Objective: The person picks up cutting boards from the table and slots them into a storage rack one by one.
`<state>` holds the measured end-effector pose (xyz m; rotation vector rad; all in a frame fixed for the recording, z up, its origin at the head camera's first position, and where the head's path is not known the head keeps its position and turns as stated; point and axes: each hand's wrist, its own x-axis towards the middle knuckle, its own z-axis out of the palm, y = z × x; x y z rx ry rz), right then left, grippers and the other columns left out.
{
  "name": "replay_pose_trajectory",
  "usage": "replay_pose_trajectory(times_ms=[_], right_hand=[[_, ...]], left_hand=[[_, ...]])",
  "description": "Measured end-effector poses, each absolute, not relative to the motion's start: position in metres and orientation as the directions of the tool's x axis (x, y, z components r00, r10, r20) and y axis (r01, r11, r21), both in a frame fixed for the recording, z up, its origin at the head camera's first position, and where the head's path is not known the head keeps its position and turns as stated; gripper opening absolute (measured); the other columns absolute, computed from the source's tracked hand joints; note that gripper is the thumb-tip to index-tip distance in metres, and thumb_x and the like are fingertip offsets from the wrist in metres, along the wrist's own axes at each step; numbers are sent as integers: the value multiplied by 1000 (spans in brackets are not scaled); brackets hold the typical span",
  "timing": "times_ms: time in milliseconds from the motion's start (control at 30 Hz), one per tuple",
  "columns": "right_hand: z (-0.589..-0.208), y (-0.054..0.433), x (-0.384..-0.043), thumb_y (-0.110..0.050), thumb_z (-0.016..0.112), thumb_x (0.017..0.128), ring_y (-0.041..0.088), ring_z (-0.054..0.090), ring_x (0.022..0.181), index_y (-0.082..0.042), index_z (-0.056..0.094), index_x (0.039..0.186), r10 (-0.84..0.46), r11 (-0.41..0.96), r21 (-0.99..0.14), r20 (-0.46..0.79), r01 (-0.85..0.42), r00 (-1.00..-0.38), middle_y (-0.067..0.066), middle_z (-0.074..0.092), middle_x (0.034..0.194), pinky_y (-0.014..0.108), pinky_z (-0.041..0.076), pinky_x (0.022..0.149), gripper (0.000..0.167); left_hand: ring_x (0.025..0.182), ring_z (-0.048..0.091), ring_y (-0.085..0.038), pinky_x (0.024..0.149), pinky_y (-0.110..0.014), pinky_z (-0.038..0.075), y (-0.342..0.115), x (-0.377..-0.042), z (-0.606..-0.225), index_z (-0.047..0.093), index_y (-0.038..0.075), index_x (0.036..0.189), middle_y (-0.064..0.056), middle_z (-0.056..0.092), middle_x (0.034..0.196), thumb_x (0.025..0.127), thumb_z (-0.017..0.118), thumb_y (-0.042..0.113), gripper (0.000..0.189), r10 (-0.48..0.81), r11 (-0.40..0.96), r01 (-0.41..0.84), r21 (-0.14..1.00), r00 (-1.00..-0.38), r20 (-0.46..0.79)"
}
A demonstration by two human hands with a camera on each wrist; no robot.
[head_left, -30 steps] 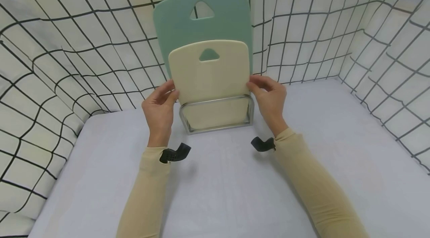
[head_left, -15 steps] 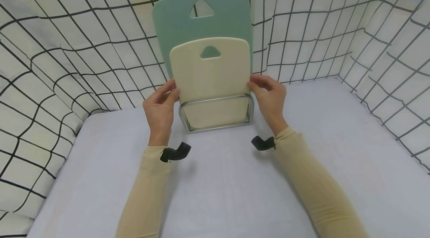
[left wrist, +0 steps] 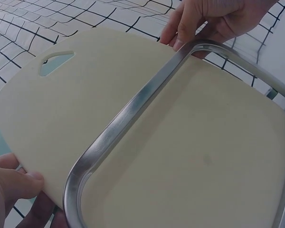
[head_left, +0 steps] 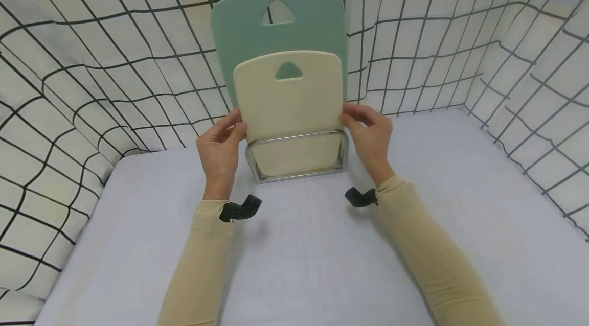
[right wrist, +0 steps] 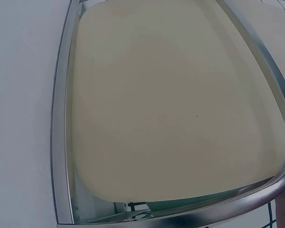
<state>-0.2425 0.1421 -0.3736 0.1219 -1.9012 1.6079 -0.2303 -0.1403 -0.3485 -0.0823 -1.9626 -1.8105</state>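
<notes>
A small cream cutting board (head_left: 290,101) with a triangular handle hole stands upright in a silver metal rack (head_left: 299,137). Behind it rises a larger green cutting board (head_left: 317,29), its lower part mostly hidden by the cream one. My left hand (head_left: 219,149) pinches the cream board's left edge just above the rack's front bar, thumb on the front face. At the opposite edge, at about the same height, my right hand (head_left: 370,134) pinches the board between thumb and fingers. In the left wrist view, the rack's bar (left wrist: 128,114) crosses in front of the cream board (left wrist: 190,156).
The rack stands on a white tabletop (head_left: 294,254). Close behind the boards is a white cloth wall with black grid lines (head_left: 400,50), which also runs along the left and right sides. A black wrist camera mount (head_left: 241,208) juts inward from each sleeve.
The cream board's top edge sits slightly higher in the head view than one second ago. Both hands keep their places on its edges.
</notes>
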Motion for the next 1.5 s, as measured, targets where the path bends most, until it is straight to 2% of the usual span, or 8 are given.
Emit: replay_pose_trajectory(times_ms=[267,500,600,733,933,1300,1400,1500], right_hand=[[-373,142,-242,-5,77,91,0,71,95,-4,78,109,318,252,-851,523,-461,-791,14,79,111,32,60,98,17],[-373,142,-243,-5,77,91,-3,69,94,-4,78,108,317,254,-845,533,-471,-784,15,79,111,18,57,94,16],[-373,142,-244,-5,77,91,0,70,94,-3,78,108,315,249,-842,537,-478,-782,16,79,110,17,56,93,17],[-373,142,-244,-4,77,91,2,70,95,-3,78,108,312,246,-842,538,-480,-783,14,79,110,16,56,93,17],[-373,142,-243,-4,77,91,-2,69,94,-3,78,109,309,249,-844,534,-475,-787,14,79,111,16,56,93,18],[-372,142,-242,-5,77,91,-2,69,96,-4,77,110,306,249,-857,511,-451,-803,13,78,113,19,57,96,19],[-372,142,-242,-5,77,92,-2,69,96,-4,78,110,307,253,-858,509,-447,-804,13,78,113,19,57,96,18],[-373,142,-242,-5,77,92,-1,69,96,-4,78,110,306,252,-858,509,-447,-805,13,78,112,22,58,97,19]], left_hand=[[94,73,-7,88,-18,58,-141,-231,-348,77,22,123,3,77,116,95,76,16,29,-266,130,337,933,-894,360],[93,73,-6,88,-18,58,-141,-231,-348,77,23,123,3,77,116,95,75,16,29,-268,135,333,933,-894,358],[93,72,-6,87,-18,58,-140,-231,-348,77,23,123,5,77,114,95,75,15,29,-273,136,329,935,-894,354],[94,72,-5,86,-17,58,-140,-230,-347,77,23,123,7,77,113,95,75,15,30,-275,139,318,938,-897,345],[92,72,-5,86,-18,57,-141,-231,-348,77,23,123,9,76,112,95,75,15,29,-268,142,327,934,-896,354],[92,70,-5,82,-14,57,-141,-230,-350,78,19,122,-12,76,119,96,74,13,27,-254,205,371,905,-873,416],[90,70,-4,81,-14,57,-141,-231,-350,78,19,122,-10,77,116,95,75,12,27,-257,215,380,900,-867,427],[87,72,-4,80,-15,57,-141,-230,-350,79,18,120,-3,78,109,94,76,11,28,-266,204,385,900,-863,429]])
